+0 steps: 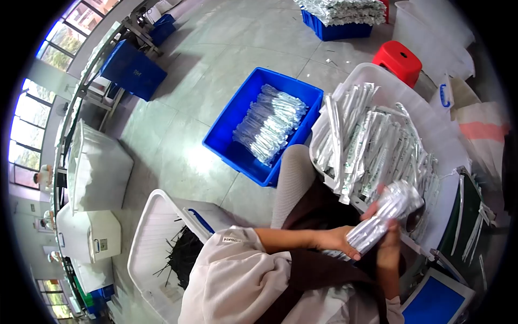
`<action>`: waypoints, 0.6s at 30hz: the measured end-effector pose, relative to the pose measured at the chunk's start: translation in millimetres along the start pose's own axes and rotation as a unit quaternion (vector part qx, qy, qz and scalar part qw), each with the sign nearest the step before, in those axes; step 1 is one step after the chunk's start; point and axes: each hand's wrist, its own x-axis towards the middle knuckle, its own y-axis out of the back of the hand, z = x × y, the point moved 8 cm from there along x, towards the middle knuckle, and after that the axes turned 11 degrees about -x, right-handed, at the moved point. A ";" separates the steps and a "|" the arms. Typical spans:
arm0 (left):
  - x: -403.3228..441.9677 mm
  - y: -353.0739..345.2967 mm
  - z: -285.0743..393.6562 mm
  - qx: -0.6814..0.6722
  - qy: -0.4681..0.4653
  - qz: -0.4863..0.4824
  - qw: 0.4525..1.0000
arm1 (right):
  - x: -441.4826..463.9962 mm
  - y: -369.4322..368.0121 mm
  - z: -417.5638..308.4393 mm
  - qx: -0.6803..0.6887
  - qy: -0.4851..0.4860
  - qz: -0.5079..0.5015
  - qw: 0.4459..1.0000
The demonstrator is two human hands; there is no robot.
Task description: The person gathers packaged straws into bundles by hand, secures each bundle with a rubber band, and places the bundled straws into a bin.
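Note:
A bundle of long silvery packets (372, 229) is in both hands, above the lap. My left hand (345, 242) is closed round its lower end, with the thumb on top. My right hand (389, 235) grips it from the right side. Part of the fingers is hidden behind the bundle. Just beyond the hands, a large white bin (388, 81) holds many loose silvery packets (372, 140). A blue crate (221, 141) on the floor ahead holds more silvery packets (272, 121), laid side by side.
A white bin (141, 254) with black strips (186, 256) stands at the lower left. A red stool (399, 59) is behind the large bin. Another blue crate (337, 31) with piled packets is at the top. White bins (100, 167) line the left side.

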 end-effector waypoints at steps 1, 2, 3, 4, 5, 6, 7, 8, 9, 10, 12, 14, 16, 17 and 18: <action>-8.7 12.3 -2.7 0.018 -0.014 0.058 0.998 | -2.5 -16.9 19.2 -0.024 -0.036 0.007 0.999; -15.8 25.2 -4.1 0.039 -0.021 0.104 0.994 | 0.3 -21.7 31.0 -0.072 -0.047 0.015 0.996; -22.3 30.1 4.3 0.021 -0.050 0.138 0.989 | 8.1 -33.2 27.2 -0.112 -0.056 -0.020 0.992; -28.7 35.1 14.1 0.004 -0.078 0.167 0.983 | 21.2 -42.9 20.9 -0.152 -0.063 -0.052 0.985; -39.9 48.0 28.3 0.029 -0.136 0.241 0.961 | 33.3 -49.6 9.9 -0.202 0.008 -0.037 0.979; -52.6 52.9 53.0 0.049 -0.103 0.269 0.956 | 39.6 -54.1 -4.1 -0.258 0.078 -0.005 0.963; -62.1 79.5 51.7 0.077 -0.099 0.308 0.943 | 43.8 -50.5 -10.2 -0.256 0.086 -0.010 0.963; -84.0 90.4 72.8 0.068 -0.161 0.340 0.924 | 43.9 -40.2 -14.6 -0.260 0.096 -0.008 0.961; -94.0 123.0 76.9 -0.071 -0.226 0.300 0.924 | 40.6 -24.8 -12.1 -0.259 0.087 0.014 0.962; -102.5 120.4 122.4 -0.060 -0.289 0.309 0.904 | 39.3 -9.6 -10.2 -0.256 0.079 0.021 0.963; -149.1 179.1 153.6 -0.037 -0.290 0.450 0.844 | 32.3 23.4 -3.6 -0.315 0.061 0.100 0.942; -174.0 214.8 172.4 -0.077 -0.285 0.490 0.820 | 25.6 48.7 8.1 -0.358 0.052 0.150 0.920; -233.2 315.6 157.6 0.126 -0.129 0.648 0.740 | 23.1 79.4 22.4 -0.375 0.047 0.202 0.903; -257.7 305.9 171.8 0.462 -0.119 0.773 0.418 | 25.2 93.0 24.3 -0.438 0.024 0.237 0.867; -243.0 293.5 181.9 0.469 -0.166 0.755 0.427 | 26.6 103.6 18.3 -0.500 0.009 0.287 0.817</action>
